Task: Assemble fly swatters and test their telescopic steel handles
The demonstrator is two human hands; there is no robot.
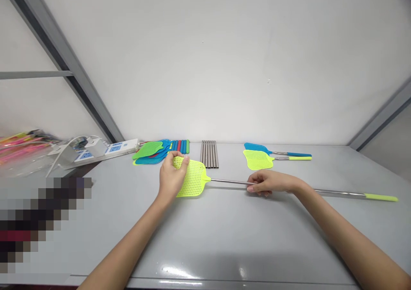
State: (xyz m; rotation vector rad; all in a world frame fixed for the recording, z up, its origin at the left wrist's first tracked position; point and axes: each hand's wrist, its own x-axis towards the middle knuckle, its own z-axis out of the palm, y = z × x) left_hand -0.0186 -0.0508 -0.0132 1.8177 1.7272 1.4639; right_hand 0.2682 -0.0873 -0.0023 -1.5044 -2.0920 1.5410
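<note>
A yellow fly swatter [194, 179] with a long extended metal rod lies across the table, its yellow handle [381, 197] far to the right. My left hand [173, 172] grips the perforated head by its left edge, thumb on top. Around the metal rod, right of the head, the fingers of my right hand [265, 182] are closed. Behind my left hand sits a pile of swatter heads [148, 150] in green, blue and red. Several metal tubes [209, 154] stand side by side in a row just behind the held swatter.
Coloured handles [180, 146] lie beside the pile of heads. At the back right rest a blue swatter [257, 147] and a shorter yellow swatter [258, 159]. A white power strip [115, 149] with plugs and cables occupies the back left, near plastic-wrapped items [24, 146]. A wall closes off the back.
</note>
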